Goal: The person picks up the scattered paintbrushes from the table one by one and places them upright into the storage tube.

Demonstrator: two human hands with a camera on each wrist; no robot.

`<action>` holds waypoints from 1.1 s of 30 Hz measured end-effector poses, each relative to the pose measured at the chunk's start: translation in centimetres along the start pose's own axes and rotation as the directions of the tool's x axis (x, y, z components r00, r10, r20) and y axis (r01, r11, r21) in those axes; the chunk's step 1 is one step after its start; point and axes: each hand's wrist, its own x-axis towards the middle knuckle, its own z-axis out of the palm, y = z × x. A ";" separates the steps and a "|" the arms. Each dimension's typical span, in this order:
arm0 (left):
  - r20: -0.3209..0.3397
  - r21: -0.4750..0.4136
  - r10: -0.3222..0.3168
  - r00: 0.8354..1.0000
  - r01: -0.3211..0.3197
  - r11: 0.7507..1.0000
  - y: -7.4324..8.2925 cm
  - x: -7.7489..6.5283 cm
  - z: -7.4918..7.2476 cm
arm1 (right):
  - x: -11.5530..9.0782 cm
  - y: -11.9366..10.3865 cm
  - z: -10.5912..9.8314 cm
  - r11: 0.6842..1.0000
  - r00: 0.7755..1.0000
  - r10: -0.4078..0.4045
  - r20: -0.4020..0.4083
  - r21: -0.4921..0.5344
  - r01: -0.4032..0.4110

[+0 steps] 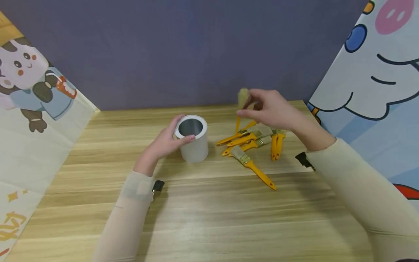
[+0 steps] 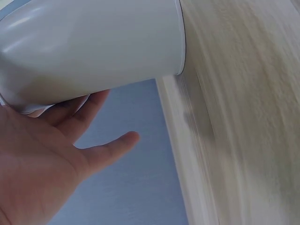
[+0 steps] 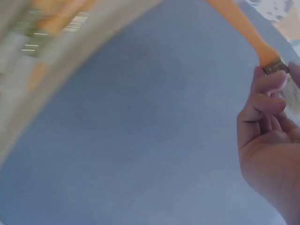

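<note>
A white cylindrical can (image 1: 196, 150) with an open top stands on the wooden table. My left hand (image 1: 163, 144) holds it from the left, thumb across the near rim; in the left wrist view some fingers pass behind the can (image 2: 93, 47) and are partly hidden. To the right and higher, my right hand (image 1: 274, 109) pinches a paintbrush (image 1: 243, 97) near its metal band. Its bristles point up and its yellow handle hangs down, as the right wrist view also shows the handle (image 3: 240, 24). Below lie several yellow-handled paintbrushes (image 1: 250, 138) in a loose pile.
One paintbrush (image 1: 260, 176) lies at the near side of the pile, its handle toward the near right. A dark blue-grey wall (image 1: 196, 54) rises behind the table (image 1: 229, 222). Cartoon-printed panels (image 1: 366, 83) flank it on both sides.
</note>
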 end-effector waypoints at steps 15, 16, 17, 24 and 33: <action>-0.069 0.179 -0.019 0.997 0.031 0.983 1.1 0.6 0.1 | 7.3 -7.3 3.8 0.980 0.980 -0.197 -0.027 0.019 0.197; -0.065 0.173 -0.018 0.998 0.029 0.985 1.1 0.5 0.2 | 7.6 -7.4 4.4 0.978 0.978 -0.206 -0.012 0.011 0.206; -0.059 0.167 -0.016 0.998 0.026 0.986 1.1 0.5 0.2 | 7.9 -7.3 4.9 0.977 0.977 -0.215 -0.001 0.003 0.215; -0.008 0.177 -0.036 0.999 0.037 0.984 1.3 0.2 0.0 | 9.4 -6.2 8.6 0.972 0.972 -0.212 0.097 -0.078 0.220; -0.002 0.132 -0.026 1.000 0.026 0.991 1.5 0.1 0.1 | 10.0 -5.4 10.7 0.960 0.968 -0.145 0.202 -0.209 0.187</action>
